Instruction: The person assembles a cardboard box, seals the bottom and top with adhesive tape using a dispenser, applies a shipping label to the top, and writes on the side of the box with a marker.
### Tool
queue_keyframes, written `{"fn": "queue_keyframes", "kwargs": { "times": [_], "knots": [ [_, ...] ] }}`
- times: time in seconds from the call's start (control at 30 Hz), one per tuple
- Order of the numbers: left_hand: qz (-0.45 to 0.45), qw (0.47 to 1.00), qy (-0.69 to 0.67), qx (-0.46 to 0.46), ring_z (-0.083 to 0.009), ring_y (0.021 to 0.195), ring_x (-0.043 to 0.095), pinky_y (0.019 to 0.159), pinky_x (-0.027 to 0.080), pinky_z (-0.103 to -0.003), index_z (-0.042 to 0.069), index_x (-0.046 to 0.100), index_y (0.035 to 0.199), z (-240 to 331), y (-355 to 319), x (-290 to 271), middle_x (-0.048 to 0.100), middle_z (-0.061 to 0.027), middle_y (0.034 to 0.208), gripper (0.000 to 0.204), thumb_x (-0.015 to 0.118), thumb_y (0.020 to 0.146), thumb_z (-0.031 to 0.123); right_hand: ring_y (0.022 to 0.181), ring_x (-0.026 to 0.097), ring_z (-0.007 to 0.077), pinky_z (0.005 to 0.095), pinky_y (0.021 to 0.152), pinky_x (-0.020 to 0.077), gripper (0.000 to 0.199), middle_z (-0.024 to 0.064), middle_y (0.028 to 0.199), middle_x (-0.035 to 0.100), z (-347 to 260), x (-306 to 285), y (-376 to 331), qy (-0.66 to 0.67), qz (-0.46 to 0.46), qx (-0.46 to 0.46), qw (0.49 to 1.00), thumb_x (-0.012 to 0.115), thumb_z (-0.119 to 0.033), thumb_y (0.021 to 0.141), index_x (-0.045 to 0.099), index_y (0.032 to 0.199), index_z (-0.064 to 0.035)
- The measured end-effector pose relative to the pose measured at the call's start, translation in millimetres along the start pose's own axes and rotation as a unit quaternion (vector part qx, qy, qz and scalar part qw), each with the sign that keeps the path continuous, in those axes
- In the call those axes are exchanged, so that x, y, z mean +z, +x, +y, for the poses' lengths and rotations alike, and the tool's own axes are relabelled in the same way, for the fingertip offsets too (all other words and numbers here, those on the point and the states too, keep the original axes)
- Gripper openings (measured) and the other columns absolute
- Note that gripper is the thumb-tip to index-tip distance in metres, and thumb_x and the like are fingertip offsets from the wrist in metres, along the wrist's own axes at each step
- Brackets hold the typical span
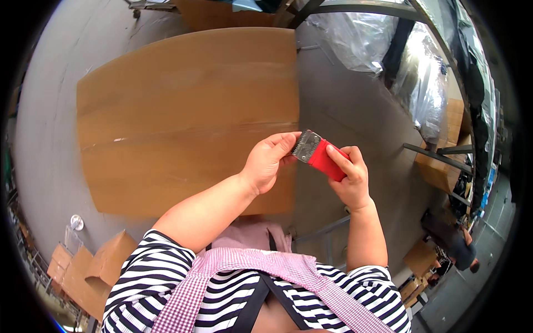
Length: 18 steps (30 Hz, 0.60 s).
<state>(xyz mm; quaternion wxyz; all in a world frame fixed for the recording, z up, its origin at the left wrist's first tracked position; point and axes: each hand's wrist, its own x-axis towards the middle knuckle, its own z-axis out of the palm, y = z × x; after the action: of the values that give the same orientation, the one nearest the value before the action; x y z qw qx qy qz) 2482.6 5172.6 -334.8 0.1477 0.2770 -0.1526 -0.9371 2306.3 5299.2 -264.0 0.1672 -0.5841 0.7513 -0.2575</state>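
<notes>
In my right hand (351,175) is a red clipper (326,157) with a toothed metal blade plate (307,146) at its left end. My right fingers are closed around the red body, the index finger lying along its top. My left hand (268,161) is at the toothed edge, thumb and fingers pinched together at the blade; the tips are partly hidden behind it. Both hands are above the right edge of a large brown cardboard sheet or box top (189,105).
Clear plastic-wrapped goods (355,39) hang at a metal rack (366,8) at upper right. Open cartons (94,266) stand at lower left. A person (463,250) is off to the right beside more boxes (420,258). Grey floor (355,111) shows around the cardboard.
</notes>
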Motion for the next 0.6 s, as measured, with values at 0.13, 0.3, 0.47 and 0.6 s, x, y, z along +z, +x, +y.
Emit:
{"fn": "queue_keyframes", "kwargs": {
  "times": [0.13, 0.3, 0.47, 0.6],
  "knots": [
    [0.127, 0.992, -0.008, 0.021, -0.0134, 0.096, 0.063, 0.088, 0.05, -0.031, 0.002, 0.067, 0.112, 46, -95, -11, 0.07, -0.0059, 0.105, 0.027, 0.057, 0.101, 0.024, 0.082, 0.059, 0.028, 0.0382, 0.071, 0.0513, 0.073, 0.0095, 0.092, 0.058, -115, 3, 5, -0.062, -0.054, -0.053, 0.995, 0.076, 0.007, 0.056, 0.067, 0.123, -0.0224],
    [0.197, 0.979, 0.009, 0.046, -0.0113, 0.088, 0.063, 0.081, 0.051, -0.027, -0.001, 0.068, 0.105, 180, -343, 1, 0.07, -0.006, 0.095, 0.017, 0.061, 0.098, 0.012, 0.089, 0.059, 0.0293, 0.0408, 0.078, 0.0501, 0.074, 0.0091, 0.1, 0.057, -434, -53, 12, -0.153, -0.194, -0.045, 0.968, 0.079, -0.001, 0.058, 0.064, 0.126, -0.025],
    [0.408, 0.906, 0.089, 0.063, -0.0123, 0.085, 0.061, 0.08, 0.049, -0.027, 0.003, 0.069, 0.1, 322, -616, -108, 0.069, -0.0035, 0.092, 0.011, 0.064, 0.092, 0.008, 0.093, 0.06, 0.0312, 0.0427, 0.082, 0.051, 0.078, 0.0123, 0.099, 0.057, -690, -38, -10, -0.136, -0.298, -0.054, 0.943, 0.08, -0.002, 0.055, 0.064, 0.128, -0.0228],
    [0.575, 0.793, 0.154, 0.126, -0.0107, 0.083, 0.061, 0.074, 0.048, -0.028, 0.008, 0.069, 0.098, 357, -723, -386, 0.07, -0.0015, 0.094, 0.007, 0.066, 0.091, 0.008, 0.092, 0.059, 0.0337, 0.0428, 0.081, 0.051, 0.079, 0.0131, 0.1, 0.056, -703, 35, -69, -0.191, -0.34, 0.006, 0.921, 0.077, 0.001, 0.055, 0.063, 0.129, -0.022]
  ]
}}
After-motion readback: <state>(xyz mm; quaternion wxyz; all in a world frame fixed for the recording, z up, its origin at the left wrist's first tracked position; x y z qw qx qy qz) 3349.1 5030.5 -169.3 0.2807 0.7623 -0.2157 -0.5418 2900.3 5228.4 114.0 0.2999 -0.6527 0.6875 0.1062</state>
